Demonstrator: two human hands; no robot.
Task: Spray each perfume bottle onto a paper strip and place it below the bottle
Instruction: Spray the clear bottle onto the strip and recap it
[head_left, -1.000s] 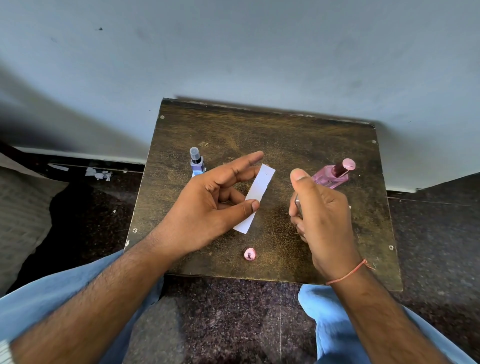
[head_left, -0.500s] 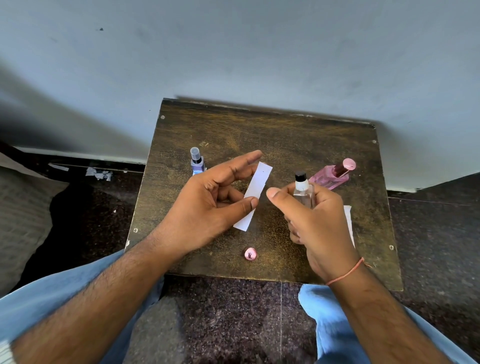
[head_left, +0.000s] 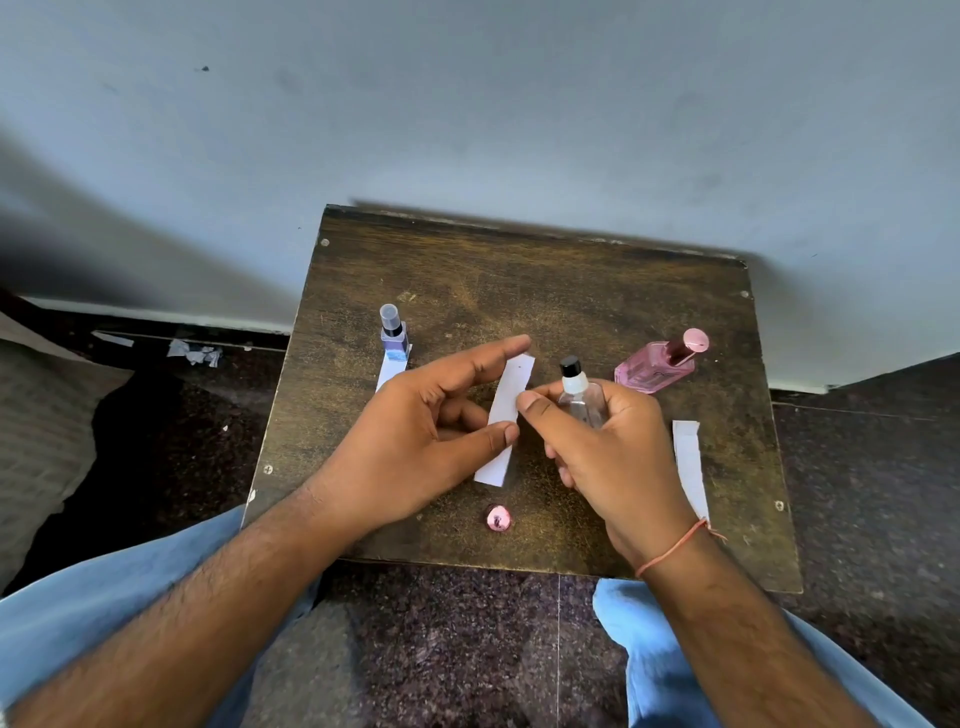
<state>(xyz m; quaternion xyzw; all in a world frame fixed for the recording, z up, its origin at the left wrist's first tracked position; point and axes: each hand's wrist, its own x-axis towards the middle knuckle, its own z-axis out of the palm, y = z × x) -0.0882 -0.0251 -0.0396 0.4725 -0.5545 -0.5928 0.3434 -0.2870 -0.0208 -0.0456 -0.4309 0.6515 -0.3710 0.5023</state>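
Spraying well here means keeping the nozzle aimed at the strip's upper half and pressing once, briefly. Nearest lies a pink cap on the table. The left hand pinches the paper strip; the right hand grips the clear bottle just beside it. Farther back stand the blue bottle and the pink bottle, each with a strip below.
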